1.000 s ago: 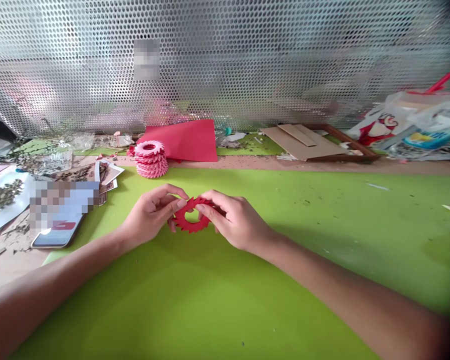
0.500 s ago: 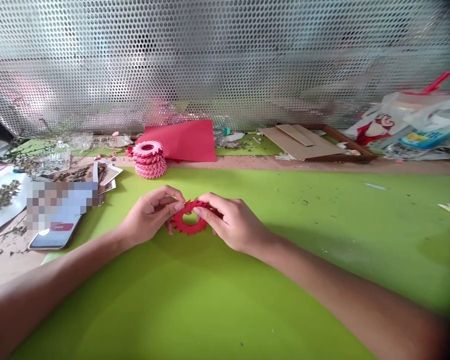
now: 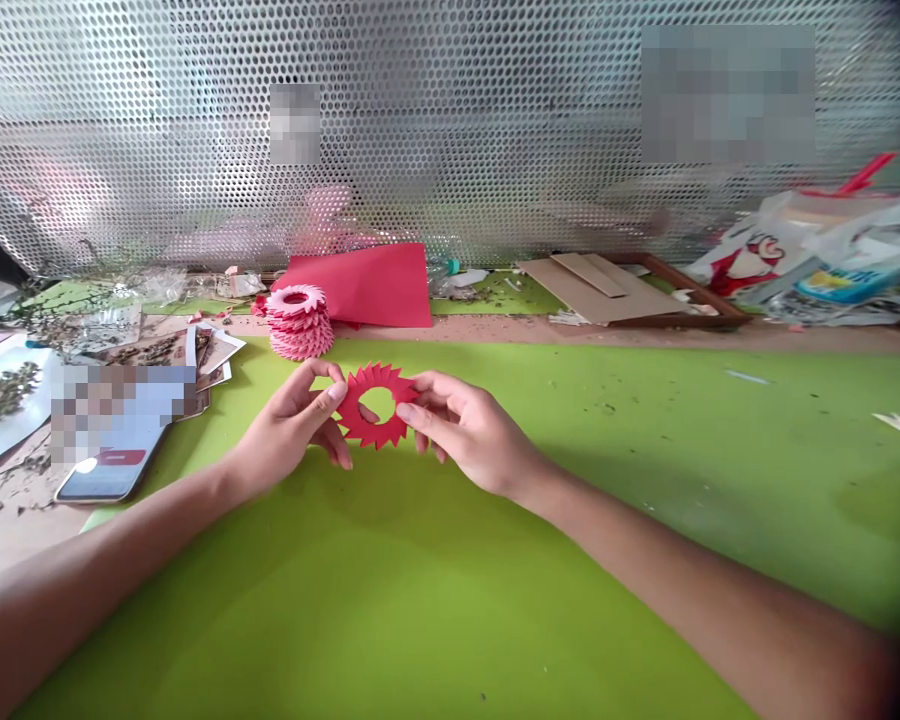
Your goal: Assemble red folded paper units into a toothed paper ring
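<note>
A red folded-paper ring (image 3: 378,376) with a saw-toothed outer edge and a round hole is held up above the green table mat (image 3: 390,600). My left hand (image 3: 292,415) pinches its left side between thumb and fingers. At the right side, my right hand (image 3: 472,425) grips it with the thumb in front and the fingers behind. Part of a fingertip shows through the hole. Beyond my left hand stands a stack of pink toothed paper rings (image 3: 300,325), apart from both hands.
Behind the stack leans a sheet of red paper (image 3: 375,285). A phone (image 3: 116,475) and photo cards (image 3: 217,350) lie at the left. Cardboard pieces (image 3: 600,290) rest on a brown frame (image 3: 720,312) at the back, with plastic bags (image 3: 832,250) at right. A perforated metal panel (image 3: 450,120) rises behind.
Both hands have lifted the red paper ring a little and tilted it to face me more. My fingers have shifted outward to its sides, so more of the ring shows.
</note>
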Demonstrator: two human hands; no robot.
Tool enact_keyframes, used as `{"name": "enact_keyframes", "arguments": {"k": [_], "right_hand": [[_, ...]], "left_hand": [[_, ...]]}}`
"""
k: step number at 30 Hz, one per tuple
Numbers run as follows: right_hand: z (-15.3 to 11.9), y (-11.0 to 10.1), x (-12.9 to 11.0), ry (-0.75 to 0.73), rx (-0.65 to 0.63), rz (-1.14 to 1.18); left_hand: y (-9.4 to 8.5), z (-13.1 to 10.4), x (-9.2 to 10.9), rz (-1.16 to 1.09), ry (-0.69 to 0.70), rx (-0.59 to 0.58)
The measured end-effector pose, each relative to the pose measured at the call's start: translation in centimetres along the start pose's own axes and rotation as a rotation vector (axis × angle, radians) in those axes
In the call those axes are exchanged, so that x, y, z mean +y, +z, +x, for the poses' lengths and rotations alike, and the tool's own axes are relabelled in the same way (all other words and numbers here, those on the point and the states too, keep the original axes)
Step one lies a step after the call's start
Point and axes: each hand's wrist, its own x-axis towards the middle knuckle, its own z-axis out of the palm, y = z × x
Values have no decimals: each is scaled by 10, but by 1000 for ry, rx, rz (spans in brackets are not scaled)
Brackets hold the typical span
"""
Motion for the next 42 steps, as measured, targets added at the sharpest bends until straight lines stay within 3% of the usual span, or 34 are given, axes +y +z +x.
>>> {"name": "enact_keyframes", "arguments": {"k": [7, 12, 18, 23, 26, 32, 42], "right_hand": [[-1, 8, 0, 99, -21, 273], [-1, 12, -1, 124, -9, 321], [-4, 11, -2, 85, -6, 298], [-5, 6, -2, 53, -60, 139], [-5, 10, -2, 15, -76, 171], [-3, 16, 1, 73, -37, 295], [-3, 20, 4, 60, -67, 401]], "left_hand": [[2, 0, -1, -192, 10, 52], [1, 2, -2, -251, -13, 48], [-2, 1, -1, -181, 1, 24], [-2, -1, 1, -35, -15, -73], [0, -1, 1, -15, -52, -113], [2, -1, -1, -250, -145, -124], [0, 0, -6, -406, -180, -171]]}}
